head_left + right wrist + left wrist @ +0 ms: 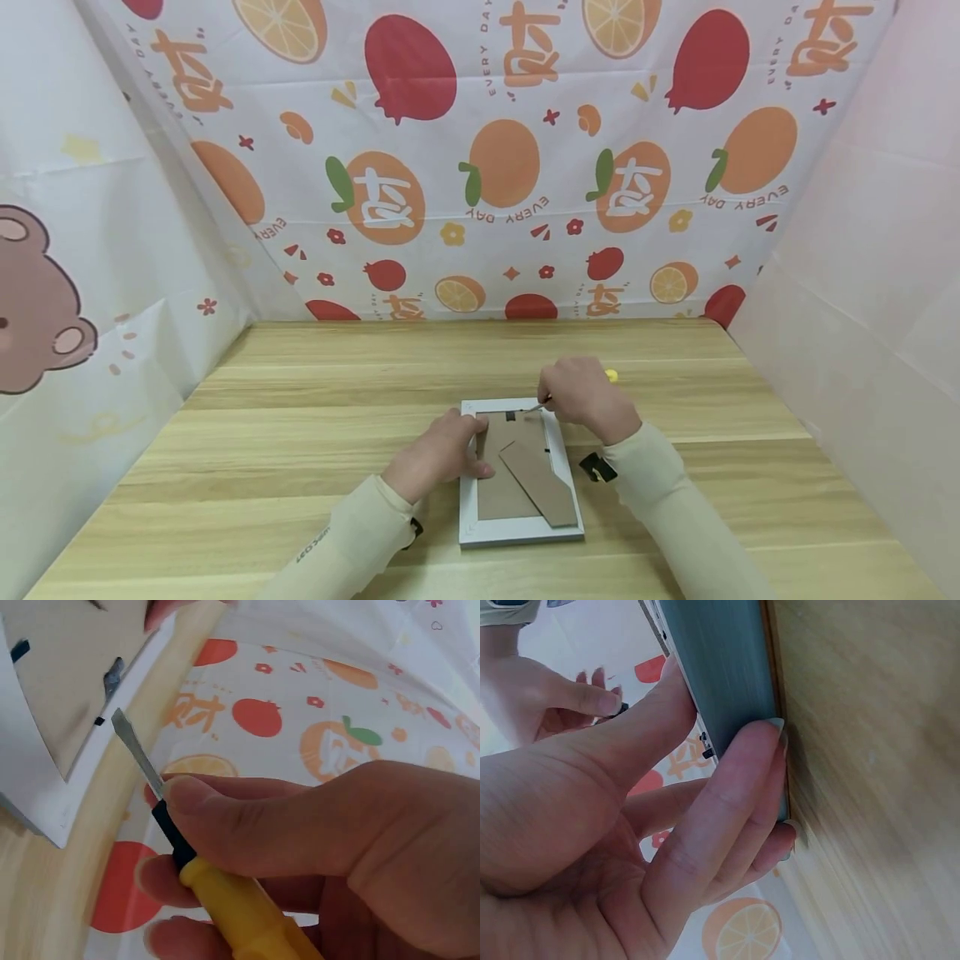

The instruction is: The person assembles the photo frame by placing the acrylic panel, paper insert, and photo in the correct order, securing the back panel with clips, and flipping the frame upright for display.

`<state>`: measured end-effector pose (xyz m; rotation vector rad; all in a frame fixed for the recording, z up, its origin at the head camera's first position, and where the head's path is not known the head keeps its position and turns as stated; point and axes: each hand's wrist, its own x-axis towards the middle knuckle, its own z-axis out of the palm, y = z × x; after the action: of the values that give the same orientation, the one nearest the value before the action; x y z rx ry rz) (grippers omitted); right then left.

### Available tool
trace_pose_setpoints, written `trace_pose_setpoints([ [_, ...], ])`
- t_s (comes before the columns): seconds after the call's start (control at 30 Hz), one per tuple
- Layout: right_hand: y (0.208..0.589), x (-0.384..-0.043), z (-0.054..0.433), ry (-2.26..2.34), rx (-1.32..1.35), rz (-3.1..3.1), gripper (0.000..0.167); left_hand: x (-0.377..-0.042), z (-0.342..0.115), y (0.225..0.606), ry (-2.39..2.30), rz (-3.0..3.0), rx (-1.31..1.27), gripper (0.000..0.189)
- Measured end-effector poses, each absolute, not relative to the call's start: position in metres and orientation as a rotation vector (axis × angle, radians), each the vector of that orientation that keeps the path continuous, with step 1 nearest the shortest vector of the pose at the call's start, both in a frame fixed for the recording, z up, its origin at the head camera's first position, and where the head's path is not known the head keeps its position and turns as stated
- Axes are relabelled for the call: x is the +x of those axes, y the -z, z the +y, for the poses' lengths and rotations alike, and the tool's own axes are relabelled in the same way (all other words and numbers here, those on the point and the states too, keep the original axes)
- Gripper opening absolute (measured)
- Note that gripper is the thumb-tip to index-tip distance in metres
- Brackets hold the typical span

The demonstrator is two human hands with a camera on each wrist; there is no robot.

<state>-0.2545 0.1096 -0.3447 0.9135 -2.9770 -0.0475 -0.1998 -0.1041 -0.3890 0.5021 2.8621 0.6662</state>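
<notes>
A white picture frame lies face down on the table, showing its brown backing board and a slanted easel stand. My left hand grips the frame's left side, thumb over the back and fingers along the outer edge. In my right hand is a flat-head screwdriver with a yellow handle, pinched near its black collar. Its blade tip points at the board's top edge, close to a dark metal tab. A black hanger piece sits beside it.
The wooden table extends around the frame on all sides. A fruit-printed cloth rises at the table's back edge. White cloth walls stand at left and right.
</notes>
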Motion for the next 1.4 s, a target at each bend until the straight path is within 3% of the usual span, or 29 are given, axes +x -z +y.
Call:
trace_pose_setpoints([
  [0.57, 0.355, -0.284, 0.119, 0.02, 1.051, -2.978, 0.018, -0.202, -0.105, 0.392, -0.646, 2.888, 0.538, 0.041],
  [1.4, 0.356, -0.283, 0.115, -0.012, 1.05, -2.99, 0.02, -0.202, -0.104, 0.391, -0.652, 2.865, 0.502, 0.043],
])
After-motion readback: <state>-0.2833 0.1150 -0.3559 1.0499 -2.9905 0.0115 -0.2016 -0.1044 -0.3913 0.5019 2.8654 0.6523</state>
